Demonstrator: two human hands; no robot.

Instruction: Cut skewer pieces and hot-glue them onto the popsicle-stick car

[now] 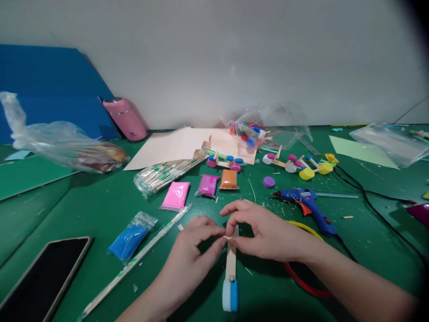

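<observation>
Phone (47, 277) left of wooden stick (231, 263); glue gun (314, 205) right.

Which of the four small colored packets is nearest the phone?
The blue packet: it lies just right of the phone, while the pink packet, purple packet and orange packet sit farther back.

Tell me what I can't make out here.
In the head view:
Small pale piece, mostly covered by the fingertips of the left hand and right hand.
Phone, cut by the left and bottom edges.
Magenta object, cut off by the right edge.
Red band and yellow band; the right forearm hides whether they join.
Brown contents of the plastic bag, blurred by wrinkled plastic.
</observation>
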